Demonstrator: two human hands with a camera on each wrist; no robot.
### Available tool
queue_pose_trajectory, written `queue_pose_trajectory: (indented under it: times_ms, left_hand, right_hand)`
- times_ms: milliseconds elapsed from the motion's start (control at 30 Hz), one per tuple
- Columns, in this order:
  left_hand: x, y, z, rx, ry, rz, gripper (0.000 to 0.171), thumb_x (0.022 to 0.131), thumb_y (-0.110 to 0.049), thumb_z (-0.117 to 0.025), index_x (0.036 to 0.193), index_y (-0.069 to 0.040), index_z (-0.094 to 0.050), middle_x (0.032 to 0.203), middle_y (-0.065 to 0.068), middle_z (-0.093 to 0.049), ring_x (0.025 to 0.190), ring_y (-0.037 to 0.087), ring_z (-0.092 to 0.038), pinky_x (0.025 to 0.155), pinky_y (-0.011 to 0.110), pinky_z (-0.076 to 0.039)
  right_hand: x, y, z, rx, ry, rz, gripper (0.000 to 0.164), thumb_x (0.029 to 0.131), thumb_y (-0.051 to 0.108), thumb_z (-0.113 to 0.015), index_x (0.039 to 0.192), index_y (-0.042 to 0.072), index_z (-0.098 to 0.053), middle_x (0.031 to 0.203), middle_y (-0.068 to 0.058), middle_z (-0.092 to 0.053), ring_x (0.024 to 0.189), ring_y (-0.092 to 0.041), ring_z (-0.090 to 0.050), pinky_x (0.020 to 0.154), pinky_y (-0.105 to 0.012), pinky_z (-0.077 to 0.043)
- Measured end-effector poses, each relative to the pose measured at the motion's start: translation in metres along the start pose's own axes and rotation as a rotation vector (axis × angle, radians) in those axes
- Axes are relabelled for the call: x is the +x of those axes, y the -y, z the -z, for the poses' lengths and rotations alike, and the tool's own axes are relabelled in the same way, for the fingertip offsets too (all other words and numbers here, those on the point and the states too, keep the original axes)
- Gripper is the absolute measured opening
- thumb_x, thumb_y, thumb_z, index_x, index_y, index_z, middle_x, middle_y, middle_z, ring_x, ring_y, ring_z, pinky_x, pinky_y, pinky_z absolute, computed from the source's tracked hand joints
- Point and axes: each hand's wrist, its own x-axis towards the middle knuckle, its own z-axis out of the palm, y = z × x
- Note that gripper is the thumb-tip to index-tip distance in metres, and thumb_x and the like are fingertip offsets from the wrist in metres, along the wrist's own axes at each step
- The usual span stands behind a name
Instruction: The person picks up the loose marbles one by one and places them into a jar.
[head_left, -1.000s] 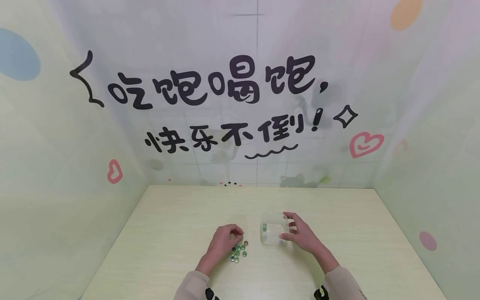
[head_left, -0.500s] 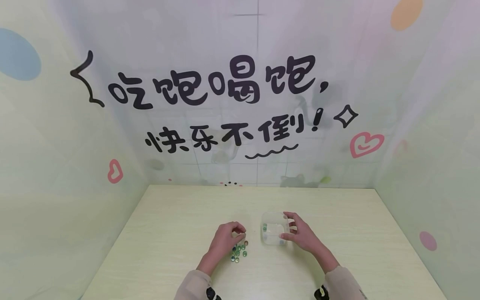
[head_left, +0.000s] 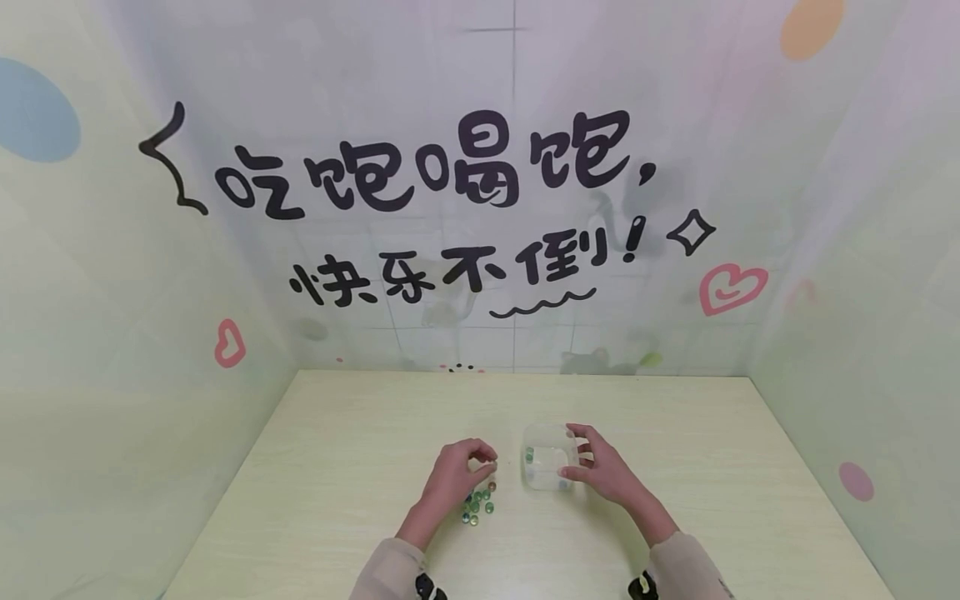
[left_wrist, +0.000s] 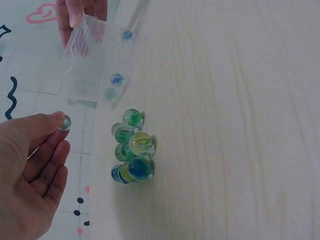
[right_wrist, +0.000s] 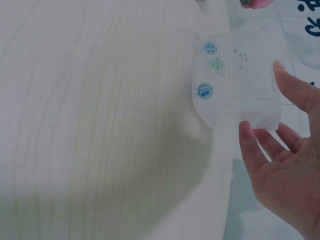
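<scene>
My left hand (head_left: 452, 477) pinches a glass marble (left_wrist: 67, 123) between thumb and forefinger, off the table and left of the clear plastic box (head_left: 537, 481). Just below that hand in the head view lies a cluster of loose marbles (head_left: 476, 502), mostly green, with blue and yellow swirls among them. The box stands upright on the table with its top uncovered. Around its right side my right hand (head_left: 606, 473) curls, thumb on the near side and fingers at the far side. Through the wall a few marbles show on its floor, including a blue one (right_wrist: 205, 91).
A pale wood-grain table (head_left: 360, 433) carries everything. Behind it rises a white backdrop (head_left: 420, 342) with black lettering and pink hearts, and similar panels flank both sides. One brownish marble (head_left: 492, 487) lies at the right edge of the cluster.
My left hand has moved right and slightly away from me, off the cluster and closer to the box, with a marble in its fingertips. The right hand and box stay in place.
</scene>
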Motion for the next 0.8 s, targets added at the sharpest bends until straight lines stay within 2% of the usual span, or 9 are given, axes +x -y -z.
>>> queue_pose_trajectory:
  times_ms: [300,600,800]
  left_hand:
    - [0.002,-0.006,-0.001,-0.012,-0.019,-0.031,0.009,0.090,-0.016,-0.074,0.098,-0.015,-0.073,0.094,-0.003,-0.071,0.090,0.014,-0.066,0.081,0.032,-0.056]
    - [0.003,-0.013,-0.001,-0.009,-0.019,-0.041,0.009,0.090,-0.015,-0.074,0.099,-0.016,-0.073,0.094,-0.003,-0.072,0.094,0.023,-0.067,0.079,0.028,-0.054]
    - [0.005,-0.018,-0.001,-0.008,-0.021,-0.051,0.009,0.090,-0.017,-0.073,0.099,-0.017,-0.073,0.095,-0.003,-0.072,0.095,0.020,-0.067,0.082,0.033,-0.055]
  right_hand:
    - [0.000,-0.001,0.000,0.002,0.003,0.003,0.071,0.086,0.009,-0.076,0.146,0.000,-0.040,0.144,-0.021,-0.046,0.121,-0.037,-0.053,0.099,-0.049,-0.051]
    - [0.001,-0.003,0.001,-0.012,0.006,0.002,0.070,0.087,0.010,-0.076,0.146,0.000,-0.039,0.144,-0.021,-0.046,0.119,-0.036,-0.054,0.099,-0.047,-0.052]
    - [0.000,-0.001,0.000,-0.012,0.004,0.003,0.070,0.087,0.008,-0.076,0.146,0.000,-0.040,0.144,-0.022,-0.047,0.120,-0.037,-0.053,0.101,-0.049,-0.051]
